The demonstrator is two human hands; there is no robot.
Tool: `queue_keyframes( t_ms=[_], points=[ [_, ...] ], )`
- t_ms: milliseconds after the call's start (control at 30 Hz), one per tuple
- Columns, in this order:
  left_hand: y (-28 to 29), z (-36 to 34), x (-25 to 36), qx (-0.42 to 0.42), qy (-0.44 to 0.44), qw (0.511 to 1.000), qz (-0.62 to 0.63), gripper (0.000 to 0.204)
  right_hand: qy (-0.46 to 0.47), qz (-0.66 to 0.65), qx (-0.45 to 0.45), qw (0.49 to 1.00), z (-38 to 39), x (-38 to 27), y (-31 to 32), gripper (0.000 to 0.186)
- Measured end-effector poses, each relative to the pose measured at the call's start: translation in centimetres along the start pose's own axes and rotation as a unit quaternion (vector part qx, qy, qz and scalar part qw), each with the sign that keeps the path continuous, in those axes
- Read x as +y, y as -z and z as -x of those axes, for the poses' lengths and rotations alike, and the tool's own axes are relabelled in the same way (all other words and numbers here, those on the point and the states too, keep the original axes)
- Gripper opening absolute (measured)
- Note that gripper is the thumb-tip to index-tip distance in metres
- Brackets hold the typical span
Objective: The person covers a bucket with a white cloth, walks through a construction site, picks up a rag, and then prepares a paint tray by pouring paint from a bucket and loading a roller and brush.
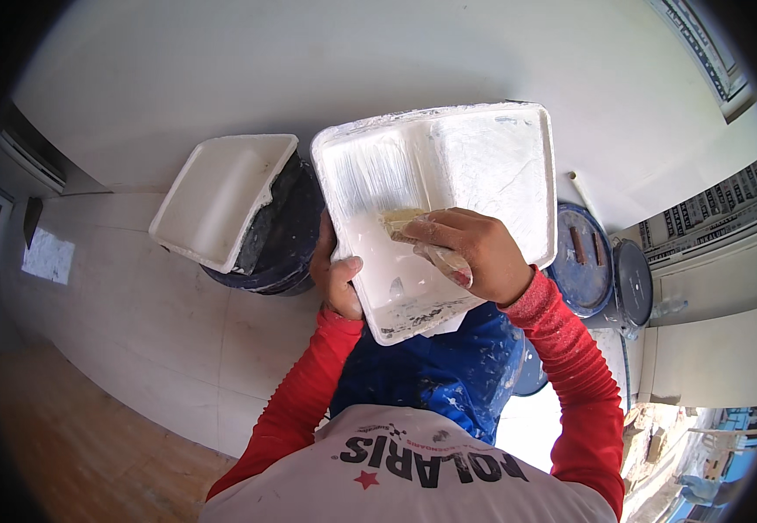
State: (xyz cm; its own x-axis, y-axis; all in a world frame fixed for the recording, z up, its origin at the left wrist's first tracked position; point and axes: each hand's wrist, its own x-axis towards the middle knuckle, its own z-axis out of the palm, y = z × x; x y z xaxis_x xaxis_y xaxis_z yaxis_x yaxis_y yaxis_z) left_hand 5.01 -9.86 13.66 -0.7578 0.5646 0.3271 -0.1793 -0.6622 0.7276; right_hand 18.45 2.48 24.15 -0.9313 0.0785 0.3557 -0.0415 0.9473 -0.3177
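Note:
In front of me, a paint tray [500, 174] coated in white paint is held tilted, its wet well toward my body. My left hand [337, 281] grips the tray's left edge, thumb over the rim and the other fingers mostly hidden behind it. A paintbrush [402, 223] with pale, paint-caked bristles is in my right hand [473, 244], its bristles over the tray's middle, near the edge of the paint pool. Whether they touch the surface, I cannot tell. White streaks cover the tray's far part, and dark specks mark the near rim.
To the left, a second white tray [226, 196] leans on a dark bucket [287, 240]. At the right stand a blue lidded bucket [583, 270] with brown strips on top and a black one [633, 283]. A pale wall [265, 70] rises close ahead.

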Motion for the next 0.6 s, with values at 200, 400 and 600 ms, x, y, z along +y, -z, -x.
queue_keyframes(
  t_ms=[200, 400, 600],
  points=[
    [0.4, -0.2, 0.5, -0.033, 0.032, 0.997, 0.059, 0.085, 0.087, 0.108, 0.183, 0.973, -5.0, 0.4, -0.5, 0.044],
    [-0.1, 0.5, 1.0, 0.003, 0.007, 0.999, 0.036, 0.086, -0.011, 0.008, 0.179, 0.984, -3.4, -2.5, -2.2, 0.047],
    [-0.6, 1.8, 1.0, 0.044, -0.01, 0.998, 0.04, 0.092, -0.102, 0.033, 0.385, 0.917, -5.8, -2.9, -2.2, 0.029]
  ],
)
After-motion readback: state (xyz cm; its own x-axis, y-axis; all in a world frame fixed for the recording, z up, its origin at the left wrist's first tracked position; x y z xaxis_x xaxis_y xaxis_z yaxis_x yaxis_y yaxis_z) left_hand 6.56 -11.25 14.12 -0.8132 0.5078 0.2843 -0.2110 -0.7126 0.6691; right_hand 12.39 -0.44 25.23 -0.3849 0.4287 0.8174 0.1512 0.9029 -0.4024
